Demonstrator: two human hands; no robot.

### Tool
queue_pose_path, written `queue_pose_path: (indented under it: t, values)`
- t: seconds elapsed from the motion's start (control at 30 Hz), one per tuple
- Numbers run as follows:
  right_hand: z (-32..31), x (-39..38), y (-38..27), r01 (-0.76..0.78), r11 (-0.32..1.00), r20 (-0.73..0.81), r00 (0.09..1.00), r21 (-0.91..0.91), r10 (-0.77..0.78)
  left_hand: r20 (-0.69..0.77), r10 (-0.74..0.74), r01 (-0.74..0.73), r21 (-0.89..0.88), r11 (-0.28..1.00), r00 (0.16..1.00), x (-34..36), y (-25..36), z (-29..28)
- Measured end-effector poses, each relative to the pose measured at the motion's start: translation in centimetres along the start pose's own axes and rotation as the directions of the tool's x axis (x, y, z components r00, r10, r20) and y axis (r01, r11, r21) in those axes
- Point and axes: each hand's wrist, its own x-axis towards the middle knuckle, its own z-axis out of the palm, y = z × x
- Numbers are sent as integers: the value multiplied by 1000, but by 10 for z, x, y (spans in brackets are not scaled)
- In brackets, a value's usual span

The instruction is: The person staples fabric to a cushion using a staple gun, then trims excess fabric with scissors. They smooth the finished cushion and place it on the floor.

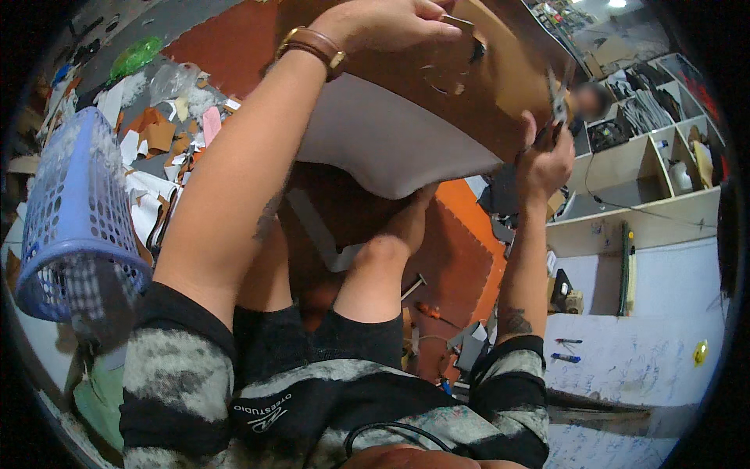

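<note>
Your left hand [383, 27] has thumb and fingers pinched together on the brown leather-like sheet [500, 98], while your right hand [544, 164] is closed around the dark handles of metal scissors [558, 102], their blades slightly parted and pointing away from you. The sheet is held up in front of you, beyond your knees, with the scissors near its right edge. A pale grey sheet [391, 137] hangs beneath the brown one; you can't tell from this view whether they are one piece. Below, orange matting [469, 227] shows to the right of your legs, and a small hammer [414, 286] lies near your right knee. At your left sits a blue perforated plastic basket [74, 176], with cut scraps [160, 137] strewn just beside it and a crumpled green plastic bag [137, 57] farther off. To your right stands wooden shelving [625, 178] divided into compartments, and two pens [566, 358] lie on a marked white surface [625, 379].
</note>
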Motion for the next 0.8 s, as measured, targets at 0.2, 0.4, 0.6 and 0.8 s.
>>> queue_pose_path:
  t: [0.2,0.4,0.6,0.8]
  values:
    - [49,70,-17,-114,993,144,983,-29,117,-25,20,-12,285,958,999,-2,-4,-14]
    - [42,72,-19,-181,982,208,960,-49,187,-158,67,-50,108,993,985,-130,-16,-45]
    - [42,100,-31,-342,939,267,902,-34,338,-466,-401,596,422,683,789,-217,-58,-34]
    - [71,94,-14,-259,963,257,938,79,232,-498,101,260,602,755,861,-42,40,15]
